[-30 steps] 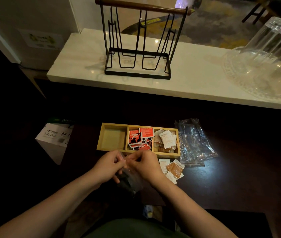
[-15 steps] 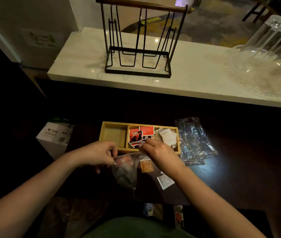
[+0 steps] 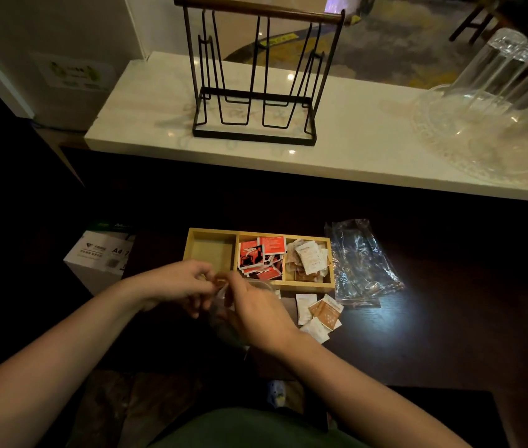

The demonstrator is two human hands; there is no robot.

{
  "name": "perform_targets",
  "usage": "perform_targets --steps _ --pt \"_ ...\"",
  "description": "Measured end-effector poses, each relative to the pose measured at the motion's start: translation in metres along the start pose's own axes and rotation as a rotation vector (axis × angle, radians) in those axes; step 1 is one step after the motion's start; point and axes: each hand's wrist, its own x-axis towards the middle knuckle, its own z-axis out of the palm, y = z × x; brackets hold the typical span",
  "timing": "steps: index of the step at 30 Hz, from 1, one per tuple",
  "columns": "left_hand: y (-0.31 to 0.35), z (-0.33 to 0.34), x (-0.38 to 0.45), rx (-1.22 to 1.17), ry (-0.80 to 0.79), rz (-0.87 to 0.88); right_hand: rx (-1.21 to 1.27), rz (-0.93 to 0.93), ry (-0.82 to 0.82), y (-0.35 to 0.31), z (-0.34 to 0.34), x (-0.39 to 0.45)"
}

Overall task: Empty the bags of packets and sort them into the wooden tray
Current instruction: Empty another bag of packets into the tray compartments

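A wooden tray [image 3: 211,232] with three compartments lies on the dark table. Its left compartment holds nothing, the middle one holds red packets [image 3: 261,257], the right one white and brown packets [image 3: 308,260]. Just in front of the tray, my left hand [image 3: 178,284] and my right hand [image 3: 256,312] both pinch a clear plastic bag [image 3: 222,313] that hangs between them; what it holds is hard to make out. Several loose white and brown packets [image 3: 321,313] lie on the table right of my right hand.
Crumpled clear bags [image 3: 361,263] lie right of the tray. A white A4 paper box [image 3: 99,257] stands left, below the table. Behind, a white counter [image 3: 353,130] carries a black wire rack [image 3: 256,79] and clear glassware [image 3: 498,108].
My hands, pulled apart half a second ago with the bag stretched between them, have come back together in front of the tray. The loose packets show again to the right.
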Motion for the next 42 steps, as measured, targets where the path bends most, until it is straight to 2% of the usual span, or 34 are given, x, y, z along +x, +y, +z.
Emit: perform_targets --steps 4,8,12,13,15,18,21,24,27,32,36,42 --pt "-0.013 0.003 0.003 -0.246 0.116 0.028 -0.110 0.009 0.035 0.001 0.008 0.015" --pt "-0.044 0.005 0.004 -0.425 0.129 -0.066 -0.115 0.000 0.092 0.000 -0.006 0.025" --pt "-0.075 0.024 0.010 -0.673 0.418 -0.219 0.010 -0.065 0.112 -0.006 -0.018 0.027" --pt "-0.081 0.031 0.010 -0.748 0.450 -0.256 0.061 -0.103 0.118 -0.011 -0.021 0.027" --pt "-0.090 0.044 0.009 -0.911 0.373 -0.297 0.156 -0.171 0.143 -0.019 -0.029 0.032" --pt "-0.083 0.053 0.009 -1.097 0.251 -0.223 0.287 -0.190 0.149 -0.031 -0.051 0.048" --pt "-0.065 0.039 0.012 -1.142 0.417 -0.099 0.412 -0.141 0.062 -0.029 -0.077 0.062" --pt "-0.054 0.020 0.008 -0.919 0.692 -0.007 0.385 -0.098 0.055 -0.011 -0.096 0.065" --pt "-0.053 0.004 0.003 -0.610 0.891 0.089 0.207 0.003 0.047 0.006 -0.095 0.067" --pt "-0.062 -0.023 0.002 -0.199 1.132 0.116 0.035 0.138 0.201 0.019 -0.064 0.074" --pt "-0.050 -0.041 -0.005 0.018 1.238 0.130 0.274 0.237 0.207 0.027 -0.050 0.086" --pt "-0.048 -0.065 -0.007 0.176 1.279 0.180 0.739 0.352 0.159 0.032 -0.039 0.093"
